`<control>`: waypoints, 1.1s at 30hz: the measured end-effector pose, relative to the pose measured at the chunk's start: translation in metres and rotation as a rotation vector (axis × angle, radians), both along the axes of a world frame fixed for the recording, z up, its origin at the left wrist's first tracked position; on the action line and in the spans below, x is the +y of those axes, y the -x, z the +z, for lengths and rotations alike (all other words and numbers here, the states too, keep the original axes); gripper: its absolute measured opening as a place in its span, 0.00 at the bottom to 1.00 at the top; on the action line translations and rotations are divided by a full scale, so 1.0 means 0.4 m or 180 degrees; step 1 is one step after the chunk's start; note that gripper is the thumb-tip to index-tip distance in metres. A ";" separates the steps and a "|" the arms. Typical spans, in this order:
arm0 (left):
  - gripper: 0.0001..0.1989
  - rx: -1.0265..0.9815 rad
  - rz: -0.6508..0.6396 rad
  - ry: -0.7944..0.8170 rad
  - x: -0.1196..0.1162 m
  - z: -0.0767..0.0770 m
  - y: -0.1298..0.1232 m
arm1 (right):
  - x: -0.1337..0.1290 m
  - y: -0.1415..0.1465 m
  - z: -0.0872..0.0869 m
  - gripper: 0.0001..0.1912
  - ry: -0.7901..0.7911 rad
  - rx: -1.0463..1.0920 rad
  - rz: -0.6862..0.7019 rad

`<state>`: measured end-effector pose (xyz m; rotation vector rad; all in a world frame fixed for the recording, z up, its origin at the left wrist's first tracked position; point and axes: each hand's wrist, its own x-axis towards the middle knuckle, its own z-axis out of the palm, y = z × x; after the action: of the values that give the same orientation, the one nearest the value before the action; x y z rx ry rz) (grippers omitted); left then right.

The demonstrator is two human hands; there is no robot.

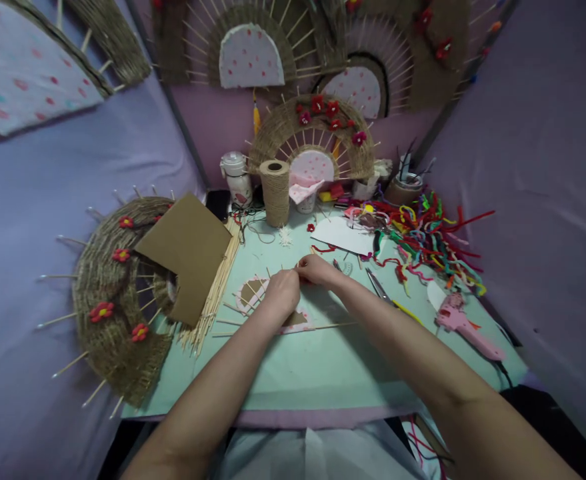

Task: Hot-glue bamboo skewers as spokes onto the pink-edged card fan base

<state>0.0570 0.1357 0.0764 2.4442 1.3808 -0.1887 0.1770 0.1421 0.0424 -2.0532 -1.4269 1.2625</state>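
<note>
A half-round piece (251, 293) with a brown cardboard middle, a pink-spotted white edge and thin sticks fanning outward lies on the table. My left hand (283, 293) is closed over its upper middle and covers part of it. Touching or nearly touching it on the right, my right hand (317, 270) has its fingers pinched together near the piece's top edge. Whatever is between the fingers of either hand is too small or hidden to make out. One long stick (335, 325) points right from the piece's lower edge.
Left are a cardboard piece (193, 250), loose sticks (217, 287) and a twine-covered fan (117, 293) with red flowers. A twine spool (275, 193) and jar (237, 180) stand behind. Right are scissors (379, 285), colourful pipe cleaners (423, 233) and a pink glue gun (470, 328).
</note>
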 end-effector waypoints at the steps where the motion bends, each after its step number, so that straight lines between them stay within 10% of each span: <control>1: 0.13 -0.0036 0.0004 -0.0010 -0.008 0.005 0.005 | 0.002 0.006 -0.004 0.19 0.0070 0.0052 0.0008; 5: 0.11 -0.0236 0.0102 -0.0230 -0.100 -0.012 0.059 | 0.004 0.020 -0.008 0.19 0.0250 0.0222 -0.0010; 12: 0.10 -0.1913 -0.0448 -0.1561 -0.313 -0.173 0.184 | 0.001 0.020 -0.021 0.18 0.0458 0.0381 -0.0069; 23: 0.12 -0.1852 -0.0827 -0.1510 -0.318 -0.207 0.197 | -0.017 0.006 -0.015 0.14 0.0622 0.0572 -0.0142; 33: 0.18 -0.1540 -0.0357 -0.1638 -0.322 -0.202 0.185 | -0.008 0.008 -0.047 0.16 0.0661 0.0687 -0.0233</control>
<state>-0.0172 0.0070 -0.0045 2.7020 1.1721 0.7743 0.1738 0.1389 0.0236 -2.0022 -1.1570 1.6041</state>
